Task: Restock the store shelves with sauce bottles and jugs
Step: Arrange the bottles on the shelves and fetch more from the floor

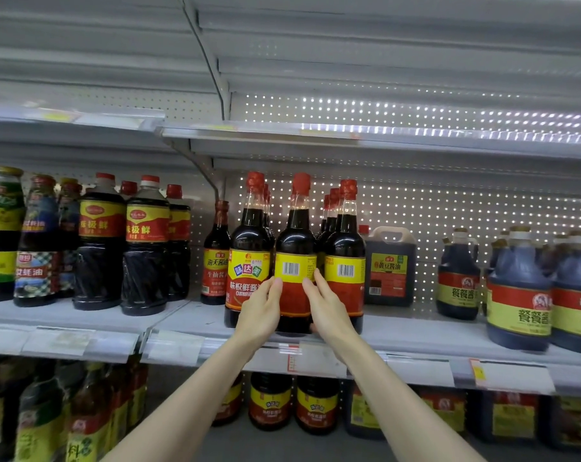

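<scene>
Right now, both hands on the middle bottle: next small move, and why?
Probably turn the middle bottle so its front label faces out. Its barcode faces the aisle, while the left neighbour shows its front. The left hand and right hand touch its sides.

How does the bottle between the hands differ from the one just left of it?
The middle bottle shows its barcode side; the left bottle shows its front label. The left hand and right hand touch the middle bottle's sides; the left bottle just stands beside it. Both are upright, dark, red-capped, at the shelf front.
</scene>
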A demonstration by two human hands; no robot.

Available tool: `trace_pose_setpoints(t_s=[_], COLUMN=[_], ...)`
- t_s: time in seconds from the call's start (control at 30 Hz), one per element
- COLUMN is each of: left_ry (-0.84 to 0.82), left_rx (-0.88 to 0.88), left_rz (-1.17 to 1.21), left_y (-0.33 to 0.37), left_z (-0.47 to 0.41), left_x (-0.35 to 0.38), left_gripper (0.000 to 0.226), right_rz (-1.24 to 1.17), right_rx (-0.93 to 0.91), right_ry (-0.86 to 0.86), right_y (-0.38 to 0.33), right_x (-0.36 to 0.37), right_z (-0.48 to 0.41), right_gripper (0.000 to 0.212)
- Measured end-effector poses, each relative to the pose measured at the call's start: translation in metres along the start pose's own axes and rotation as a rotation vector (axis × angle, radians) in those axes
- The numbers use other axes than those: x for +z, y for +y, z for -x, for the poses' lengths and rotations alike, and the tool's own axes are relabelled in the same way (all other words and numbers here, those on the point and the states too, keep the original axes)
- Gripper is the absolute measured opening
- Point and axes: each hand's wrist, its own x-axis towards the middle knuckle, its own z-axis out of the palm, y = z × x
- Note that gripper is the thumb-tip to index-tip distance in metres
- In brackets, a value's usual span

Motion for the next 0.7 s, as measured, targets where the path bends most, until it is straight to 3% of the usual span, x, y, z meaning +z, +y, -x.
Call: trace_pose_setpoints(t_s=[0.17, 0.37, 0.7], left_ry=[-0.022, 0.035, 0.006], left_rx=[0.033, -0.012, 0.004], left_rz=[0.002, -0.003, 0.017], left_y=[0.002, 0.003, 0.004], left_z=[0.01, 0.006, 0.011], left_x=[-0.009, -0.009, -0.007], left_gripper=[0.038, 0.039, 0.029], right_rz=[0.0, 0.042, -0.027], right_rx=[0.008, -0.098, -0.067], right_ry=[-0.024, 0.122, 0.08], right_y=[-0.003, -0.002, -0.002], right_x=[0.001, 0.01, 0.004], right_z=[-0.001, 0.005, -0.001], right_gripper=[0.057, 0.054, 0.051])
